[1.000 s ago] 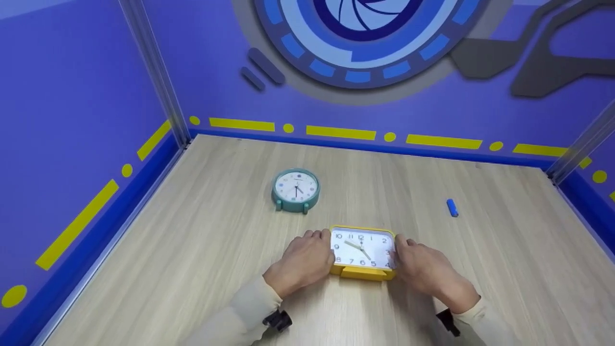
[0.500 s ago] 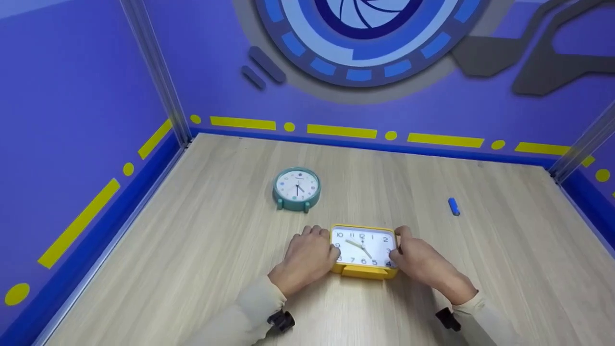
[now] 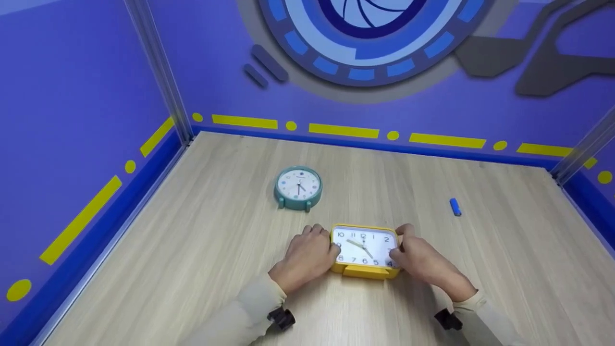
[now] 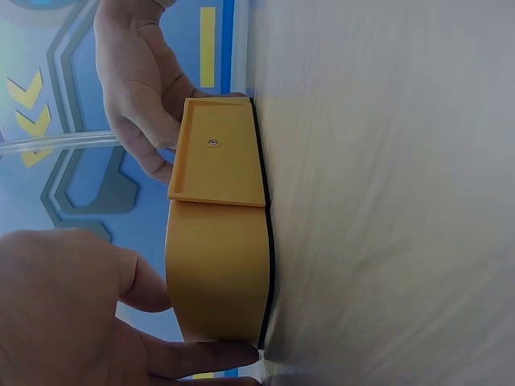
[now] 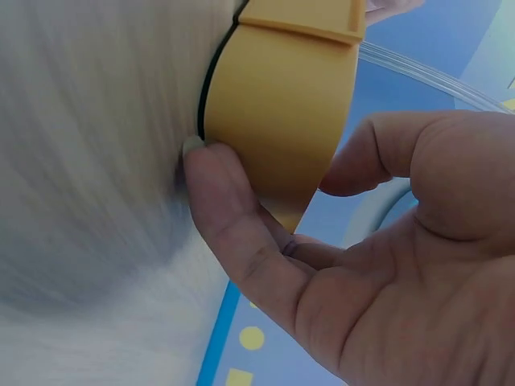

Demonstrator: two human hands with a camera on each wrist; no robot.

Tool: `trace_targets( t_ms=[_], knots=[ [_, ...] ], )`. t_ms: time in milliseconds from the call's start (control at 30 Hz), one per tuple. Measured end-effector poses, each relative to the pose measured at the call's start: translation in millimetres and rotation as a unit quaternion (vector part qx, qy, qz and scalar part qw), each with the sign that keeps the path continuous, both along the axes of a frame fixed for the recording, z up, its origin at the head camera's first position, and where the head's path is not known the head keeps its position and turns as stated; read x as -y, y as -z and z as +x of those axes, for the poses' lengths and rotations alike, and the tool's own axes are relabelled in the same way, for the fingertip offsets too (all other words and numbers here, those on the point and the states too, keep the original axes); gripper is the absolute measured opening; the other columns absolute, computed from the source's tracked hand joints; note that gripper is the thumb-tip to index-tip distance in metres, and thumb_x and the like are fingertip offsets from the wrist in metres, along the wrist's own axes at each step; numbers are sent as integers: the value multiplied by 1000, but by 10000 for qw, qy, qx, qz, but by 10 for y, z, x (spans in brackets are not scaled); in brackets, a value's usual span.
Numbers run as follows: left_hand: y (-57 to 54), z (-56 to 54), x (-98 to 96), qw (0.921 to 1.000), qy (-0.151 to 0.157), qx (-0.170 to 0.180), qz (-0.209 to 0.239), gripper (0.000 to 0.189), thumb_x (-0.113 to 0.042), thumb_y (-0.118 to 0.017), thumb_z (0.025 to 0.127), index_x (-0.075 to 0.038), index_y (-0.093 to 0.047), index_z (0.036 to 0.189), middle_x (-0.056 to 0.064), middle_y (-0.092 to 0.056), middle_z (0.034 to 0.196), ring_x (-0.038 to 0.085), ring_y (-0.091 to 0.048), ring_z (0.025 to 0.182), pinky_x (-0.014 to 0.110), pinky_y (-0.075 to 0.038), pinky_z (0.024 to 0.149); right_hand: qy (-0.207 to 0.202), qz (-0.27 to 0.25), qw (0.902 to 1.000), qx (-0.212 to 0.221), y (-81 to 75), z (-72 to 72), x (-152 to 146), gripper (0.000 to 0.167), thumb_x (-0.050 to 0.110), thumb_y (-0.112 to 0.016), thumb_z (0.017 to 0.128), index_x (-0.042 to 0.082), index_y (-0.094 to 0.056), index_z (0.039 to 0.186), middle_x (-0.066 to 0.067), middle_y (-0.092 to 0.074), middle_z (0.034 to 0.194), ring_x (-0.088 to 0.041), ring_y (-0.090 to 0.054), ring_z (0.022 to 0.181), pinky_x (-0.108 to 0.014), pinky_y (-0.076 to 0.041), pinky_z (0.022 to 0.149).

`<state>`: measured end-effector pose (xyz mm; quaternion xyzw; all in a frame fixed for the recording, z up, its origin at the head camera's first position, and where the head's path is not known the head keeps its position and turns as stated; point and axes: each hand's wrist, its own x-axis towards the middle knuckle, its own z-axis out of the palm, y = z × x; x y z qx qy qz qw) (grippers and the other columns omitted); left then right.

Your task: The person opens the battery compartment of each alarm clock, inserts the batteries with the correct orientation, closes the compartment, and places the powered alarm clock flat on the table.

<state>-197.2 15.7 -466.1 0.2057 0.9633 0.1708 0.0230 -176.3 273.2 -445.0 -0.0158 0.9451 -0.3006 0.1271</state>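
Note:
A yellow rectangular desk clock [image 3: 362, 247] lies face up on the table, its foot side towards me. At its left end my left hand [image 3: 307, 257] grips it, thumb on the edge of the face and fingers down the side. My right hand [image 3: 425, 262] pinches the right end, its thumb over the face near the 3 and 4. In the right wrist view a fingertip of the right hand [image 5: 386, 257] reaches the dark back edge of the clock [image 5: 282, 96], by the tabletop. The left wrist view shows both hands on the clock [image 4: 217, 273].
A round teal clock [image 3: 298, 187] lies face up behind and left of the yellow one. Further right lies a small blue object [image 3: 455, 206], too small to identify. Blue panels [image 3: 336, 110] wall the wooden table [image 3: 216, 192] at the back and sides.
Both thumbs have come up onto the face of the yellow clock, and my right hand's fingers have shifted at its upper right corner. The clock has hardly moved.

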Motion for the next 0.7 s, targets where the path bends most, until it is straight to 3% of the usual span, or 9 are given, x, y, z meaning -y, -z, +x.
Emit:
trace_targets(
  t_ms=[233,467,700],
  knots=[
    [-5,-5,15,9981,-86,127,604,36,-27,-50,106,4,-69,106,5,-55,91,22,-49,87,39,-47,75,29,-259,9996,60,1,3,-25,54,6,-56,100,-11,-30,144,-18,-60,104,-23,-56,78,-35,-46,65],
    [-35,-3,22,9952,-147,394,888,43,-33,-46,109,2,-71,104,5,-55,93,23,-48,87,41,-46,77,131,-426,9987,229,-6,-10,-46,53,6,-57,102,-9,-28,144,-21,-57,107,-25,-56,81,-37,-48,66],
    [-52,7,9,9868,-223,665,1457,43,-39,-46,108,0,-64,99,4,-52,91,23,-46,87,40,-42,77,119,-486,9985,219,-9,-10,-59,51,4,-56,101,-10,-29,142,-20,-58,107,-25,-57,81,-38,-49,67]
  ],
)
